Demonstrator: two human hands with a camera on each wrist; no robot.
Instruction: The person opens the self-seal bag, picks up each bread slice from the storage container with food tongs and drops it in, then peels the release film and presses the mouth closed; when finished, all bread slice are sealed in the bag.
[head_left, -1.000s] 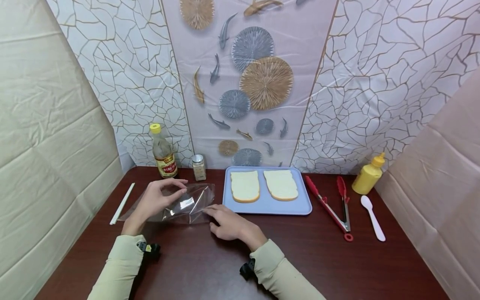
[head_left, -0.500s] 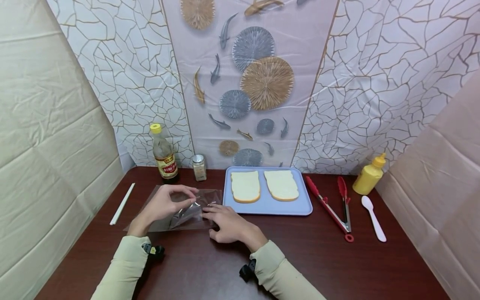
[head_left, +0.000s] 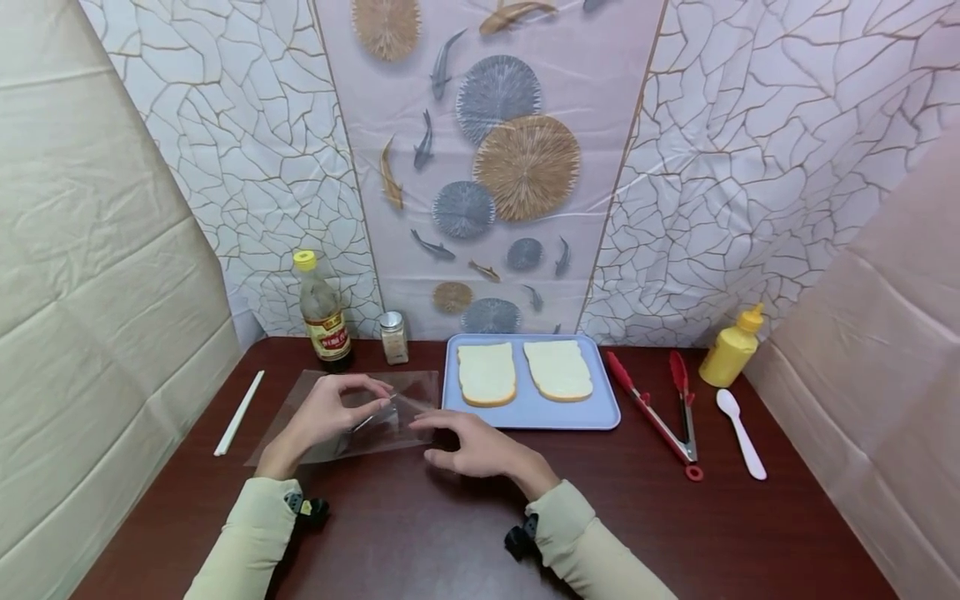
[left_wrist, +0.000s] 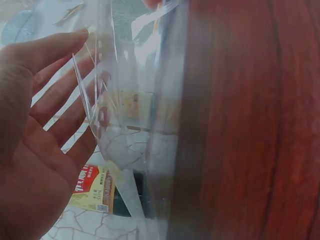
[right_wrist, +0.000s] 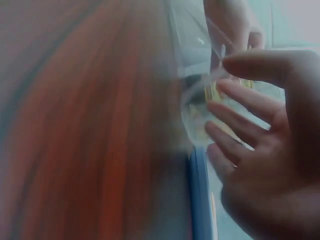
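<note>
A clear plastic bag [head_left: 375,433] lies on the dark wood table, left of the blue tray [head_left: 540,418]. From above its left part, my left hand [head_left: 322,417] pinches a raised fold of film between thumb and forefinger. That film [left_wrist: 150,110] stretches beside the fingers in the left wrist view. My right hand [head_left: 480,446] is at the bag's right end, fingers stretched toward its edge and thumb apart from them in the head view. Whether those fingertips touch the film is hard to tell. Two bread slices [head_left: 487,375] lie side by side on the tray.
Behind the bag stand a yellow-capped sauce bottle [head_left: 326,333] and a shaker [head_left: 393,338]. White chopsticks [head_left: 238,414] lie at the left. Right of the tray are red-handled tongs [head_left: 663,425], a white spoon [head_left: 741,433] and a yellow squeeze bottle [head_left: 729,354].
My left hand has shifted right and a little nearer, and the bag has slid with it and lies flatter. The right hand has moved slightly right, its fingers rising off the film.
</note>
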